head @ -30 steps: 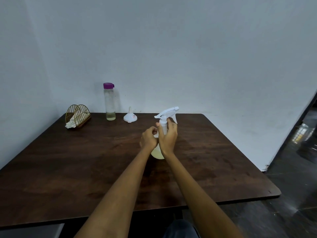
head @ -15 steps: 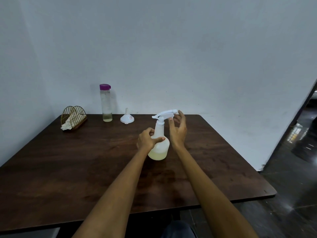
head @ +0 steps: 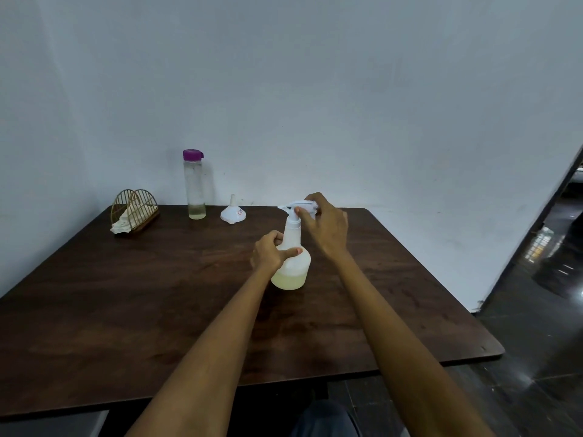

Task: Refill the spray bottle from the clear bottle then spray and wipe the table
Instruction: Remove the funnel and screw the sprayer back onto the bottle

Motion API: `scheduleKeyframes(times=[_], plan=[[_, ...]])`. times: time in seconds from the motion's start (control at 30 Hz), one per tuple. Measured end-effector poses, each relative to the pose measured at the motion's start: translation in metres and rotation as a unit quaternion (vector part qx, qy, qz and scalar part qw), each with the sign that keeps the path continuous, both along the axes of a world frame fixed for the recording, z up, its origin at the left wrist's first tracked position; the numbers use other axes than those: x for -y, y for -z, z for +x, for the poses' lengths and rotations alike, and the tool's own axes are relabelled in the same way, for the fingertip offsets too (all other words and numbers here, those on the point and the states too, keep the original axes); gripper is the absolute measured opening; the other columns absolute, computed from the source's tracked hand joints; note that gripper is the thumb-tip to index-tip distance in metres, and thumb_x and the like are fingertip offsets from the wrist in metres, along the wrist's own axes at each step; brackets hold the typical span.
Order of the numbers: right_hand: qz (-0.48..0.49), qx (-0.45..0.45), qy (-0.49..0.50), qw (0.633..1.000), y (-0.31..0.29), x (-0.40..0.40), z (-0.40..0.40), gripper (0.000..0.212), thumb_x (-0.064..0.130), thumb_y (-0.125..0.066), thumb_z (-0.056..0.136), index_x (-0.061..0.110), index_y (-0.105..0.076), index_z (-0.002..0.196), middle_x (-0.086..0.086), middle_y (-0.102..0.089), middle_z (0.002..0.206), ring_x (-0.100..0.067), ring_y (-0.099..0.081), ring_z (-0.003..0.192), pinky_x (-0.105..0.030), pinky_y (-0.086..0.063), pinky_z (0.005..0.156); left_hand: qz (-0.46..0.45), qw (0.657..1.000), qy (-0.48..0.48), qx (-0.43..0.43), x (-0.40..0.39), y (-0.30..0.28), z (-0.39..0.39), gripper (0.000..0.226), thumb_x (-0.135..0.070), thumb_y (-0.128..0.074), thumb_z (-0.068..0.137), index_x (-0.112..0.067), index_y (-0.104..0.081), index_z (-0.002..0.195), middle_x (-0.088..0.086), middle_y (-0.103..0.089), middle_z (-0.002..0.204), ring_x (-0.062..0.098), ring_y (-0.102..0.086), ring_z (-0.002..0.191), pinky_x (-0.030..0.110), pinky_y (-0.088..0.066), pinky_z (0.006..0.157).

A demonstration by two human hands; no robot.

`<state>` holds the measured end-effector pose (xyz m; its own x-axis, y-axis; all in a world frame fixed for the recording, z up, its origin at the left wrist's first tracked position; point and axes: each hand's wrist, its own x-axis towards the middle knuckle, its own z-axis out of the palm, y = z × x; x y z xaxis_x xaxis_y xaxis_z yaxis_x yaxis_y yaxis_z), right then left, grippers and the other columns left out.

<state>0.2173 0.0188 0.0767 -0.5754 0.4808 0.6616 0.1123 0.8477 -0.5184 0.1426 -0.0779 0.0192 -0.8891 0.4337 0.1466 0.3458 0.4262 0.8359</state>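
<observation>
A white spray bottle with pale yellow liquid at its bottom stands upright in the middle of the dark wooden table. My left hand grips its shoulder, thumb across the front. My right hand is closed over the white trigger head at the top. At the back of the table stands the clear bottle with a purple cap and a little liquid left. A small white funnel rests upside down beside it.
A gold wire holder with a crumpled white cloth sits at the back left corner. The white wall runs right behind the table. The table's right edge drops to a dark tiled floor.
My right hand went from the bottle's neck, opened briefly beside the trigger head, and now closes over the head. My left hand shifted onto the bottle's shoulder. The nozzle now points left.
</observation>
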Motion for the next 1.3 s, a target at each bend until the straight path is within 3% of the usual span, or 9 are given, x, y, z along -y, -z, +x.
scheduleKeyframes(times=[0.17, 0.3, 0.43, 0.5, 0.57, 0.67, 0.8, 1.07, 1.3], plan=[[0.111, 0.128, 0.092, 0.981, -0.009, 0.028, -0.001, 0.039, 0.046, -0.046, 0.094, 0.010, -0.057, 0.098, -0.006, -0.065, 0.078, -0.022, -0.063, 0.072, -0.027, -0.037, 0.067, 0.003, 1.000, -0.001, -0.005, 0.001, 0.000, 0.001, 0.044, -0.037, -0.079, 0.073, -0.012, -0.063, 0.105, 0.001, -0.067, 0.108, 0.019, -0.060, 0.104, 0.027, -0.042, 0.073], [-0.073, 0.190, 0.031, 0.979, -0.038, 0.012, 0.008, 0.066, 0.077, -0.033, 0.082, 0.015, -0.047, 0.064, 0.002, -0.053, 0.061, -0.015, -0.053, 0.059, -0.023, -0.036, 0.056, 0.014, 1.000, -0.001, 0.009, 0.002, 0.001, 0.002, 0.046, -0.040, -0.080, 0.071, -0.015, -0.063, 0.105, -0.002, -0.065, 0.109, 0.019, -0.059, 0.104, 0.030, -0.044, 0.078], [-0.148, 0.121, -0.027, 0.981, -0.043, -0.011, 0.007, 0.026, 0.028, -0.036, 0.099, 0.013, -0.057, 0.096, -0.012, -0.071, 0.103, -0.027, -0.063, 0.103, -0.035, -0.046, 0.088, 0.025, 1.000, -0.001, 0.014, 0.001, 0.006, 0.000, 0.047, -0.040, -0.079, 0.072, -0.014, -0.062, 0.108, 0.001, -0.064, 0.115, 0.020, -0.058, 0.108, 0.032, -0.047, 0.084], [-0.190, 0.167, -0.151, 0.956, -0.034, -0.015, 0.005, 0.040, -0.003, -0.042, 0.092, 0.006, -0.049, 0.130, -0.016, -0.061, 0.126, -0.027, -0.055, 0.121, -0.028, -0.047, 0.093, 0.034, 0.999, 0.000, 0.021, 0.000, 0.007, 0.000, 0.047, -0.040, -0.079, 0.072, -0.015, -0.062, 0.108, 0.001, -0.064, 0.116, 0.021, -0.058, 0.109, 0.035, -0.048, 0.088], [-0.237, 0.192, -0.255, 0.917, -0.020, -0.017, 0.003, 0.053, -0.014, -0.045, 0.088, 0.004, -0.041, 0.139, -0.017, -0.053, 0.135, -0.025, -0.052, 0.124, -0.014, -0.050, 0.082, 0.035, 0.999, 0.000, 0.025, 0.000, 0.008, -0.001, 0.047, -0.041, -0.079, 0.071, -0.016, -0.062, 0.108, 0.001, -0.064, 0.116, 0.021, -0.057, 0.109, 0.036, -0.048, 0.088], [-0.274, 0.129, -0.288, 0.908, -0.002, -0.018, -0.006, 0.051, -0.010, -0.060, 0.084, 0.002, -0.048, 0.132, -0.016, -0.060, 0.124, -0.024, -0.059, 0.113, -0.012, -0.051, 0.075, 0.032, 0.999, 0.005, 0.022, -0.001, 0.008, -0.002, 0.049, -0.042, -0.078, 0.072, -0.015, -0.062, 0.109, 0.002, -0.064, 0.116, 0.022, -0.057, 0.108, 0.035, -0.048, 0.085], [-0.238, 0.048, -0.190, 0.951, 0.011, -0.012, -0.013, 0.052, 0.011, -0.084, 0.067, 0.012, -0.058, 0.113, 0.002, -0.064, 0.098, -0.012, -0.064, 0.087, -0.007, -0.048, 0.062, 0.034, 0.999, 0.003, 0.025, -0.001, 0.008, -0.003, 0.050, -0.042, -0.079, 0.071, -0.015, -0.062, 0.110, 0.003, -0.064, 0.117, 0.022, -0.057, 0.108, 0.036, -0.049, 0.086], [-0.282, 0.097, -0.285, 0.911, 0.005, -0.018, -0.015, 0.064, -0.011, -0.059, 0.085, 0.008, -0.036, 0.142, -0.015, -0.060, 0.125, -0.018, -0.058, 0.109, -0.012, -0.053, 0.078, 0.042, 0.999, 0.005, 0.021, -0.001, 0.010, -0.004, 0.046, -0.039, -0.080, 0.071, -0.015, -0.063, 0.106, 0.002, -0.064, 0.114, 0.021, -0.057, 0.107, 0.036, -0.049, 0.086], [-0.126, -0.015, -0.171, 0.977, 0.017, 0.003, -0.014, 0.047, 0.000, -0.072, 0.078, 0.001, -0.057, 0.122, -0.017, -0.067, 0.106, -0.016, -0.059, 0.087, -0.014, -0.047, 0.075, 0.050, 0.998, 0.001, 0.034, 0.000, 0.009, -0.002, 0.055, -0.041, -0.079, 0.071, -0.013, -0.061, 0.115, 0.004, -0.064, 0.113, 0.025, -0.059, 0.109, 0.038, -0.049, 0.090]])
